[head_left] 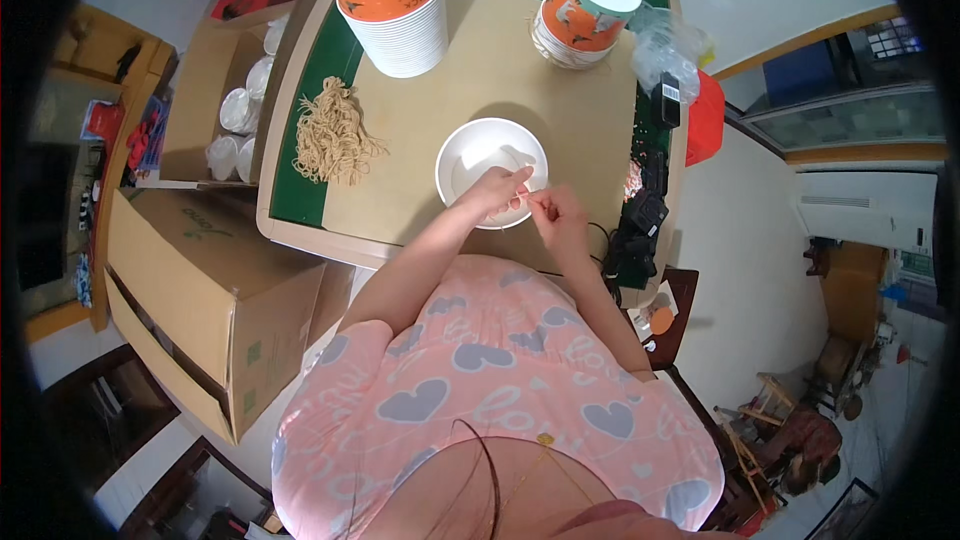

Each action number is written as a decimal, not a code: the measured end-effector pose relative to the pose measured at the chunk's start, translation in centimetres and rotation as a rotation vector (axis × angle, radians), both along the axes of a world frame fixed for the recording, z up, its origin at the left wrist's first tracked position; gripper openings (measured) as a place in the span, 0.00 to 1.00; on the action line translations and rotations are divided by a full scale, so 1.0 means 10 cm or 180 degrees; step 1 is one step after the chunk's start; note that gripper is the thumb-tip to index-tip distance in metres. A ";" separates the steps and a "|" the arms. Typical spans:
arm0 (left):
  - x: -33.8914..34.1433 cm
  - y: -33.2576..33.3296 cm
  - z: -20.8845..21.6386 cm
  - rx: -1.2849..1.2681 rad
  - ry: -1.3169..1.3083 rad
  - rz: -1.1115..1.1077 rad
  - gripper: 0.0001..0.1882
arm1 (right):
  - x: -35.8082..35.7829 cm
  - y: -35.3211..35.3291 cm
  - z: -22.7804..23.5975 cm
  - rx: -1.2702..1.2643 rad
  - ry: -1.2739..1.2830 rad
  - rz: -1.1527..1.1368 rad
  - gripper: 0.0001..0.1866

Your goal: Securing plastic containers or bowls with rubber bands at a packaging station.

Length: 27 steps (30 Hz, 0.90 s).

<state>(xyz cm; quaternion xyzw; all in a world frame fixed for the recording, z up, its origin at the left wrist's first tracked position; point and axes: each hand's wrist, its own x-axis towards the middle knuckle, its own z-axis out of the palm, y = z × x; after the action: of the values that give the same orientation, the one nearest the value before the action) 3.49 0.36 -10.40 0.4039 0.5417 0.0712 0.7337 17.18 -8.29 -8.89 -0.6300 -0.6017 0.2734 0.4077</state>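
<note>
Both hands meet over the near rim of the white paper bowl (pixel 490 162), left hand (pixel 497 192) and right hand (pixel 558 215) pinching something too small to tell.

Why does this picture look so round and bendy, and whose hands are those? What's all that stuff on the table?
The picture comes from a small camera worn on a person's head, looking straight down. Its lens sees very wide, so straight edges bend. There is no machine, only two bare hands. The left hand and the right hand meet over the near rim of a white round paper bowl and pinch something too thin to make out. The bowl stands on a tan table with a green border. A heap of tan elastic loops lies to the left. At the far side stand two stacks of orange-and-white paper cups. A cardboard box sits on the floor.
</note>
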 end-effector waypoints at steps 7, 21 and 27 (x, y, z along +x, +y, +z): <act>-0.03 0.01 -0.11 -0.0144 -0.0727 -0.0104 0.13 | -0.11 -0.04 -0.03 0.0239 -0.0334 0.0441 0.04; 0.02 -0.16 -0.13 0.1248 -0.1136 0.0251 0.04 | 0.09 0.04 -0.16 -0.1625 0.3452 -0.0785 0.03; -0.03 -0.29 0.23 0.3730 0.0174 -0.0837 0.04 | 0.10 0.01 -0.23 -0.0846 0.1758 -0.0765 0.04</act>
<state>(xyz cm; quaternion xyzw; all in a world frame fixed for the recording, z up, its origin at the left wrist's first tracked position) 3.19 -2.55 -8.06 0.8064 0.3764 0.2562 0.3773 18.23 -8.14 -11.20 -0.6463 -0.3488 0.4599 0.4991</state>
